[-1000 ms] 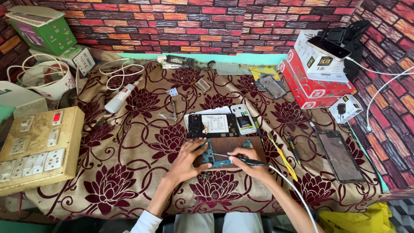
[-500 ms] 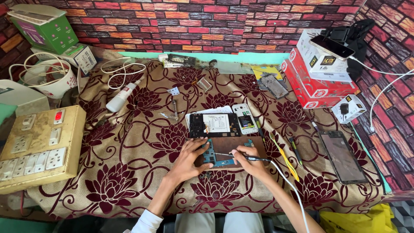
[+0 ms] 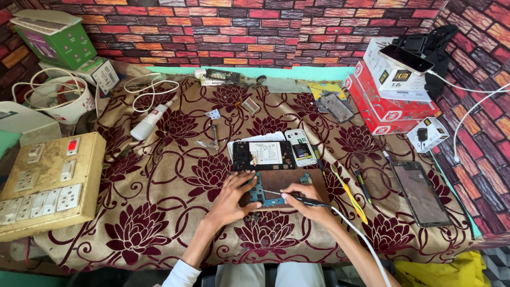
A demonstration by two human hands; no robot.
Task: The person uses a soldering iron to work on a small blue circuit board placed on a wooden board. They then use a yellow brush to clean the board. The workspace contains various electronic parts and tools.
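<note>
The small blue-green circuit board (image 3: 267, 195) lies on a brown wooden slab (image 3: 297, 180), pinned by the left hand's (image 3: 231, 199) spread fingers. The right hand (image 3: 308, 204) pinches a thin corded soldering iron (image 3: 297, 197), tip on the board; a slip could scorch neighbouring parts or the floral maroon tablecloth (image 3: 159, 212).

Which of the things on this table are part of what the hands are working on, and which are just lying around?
In use:
left hand steadying the circuit board
right hand holding the corded iron
brown mat

Lying about:
opened phone
white bottle
switchboard
red boxes
dark screen panel
</note>
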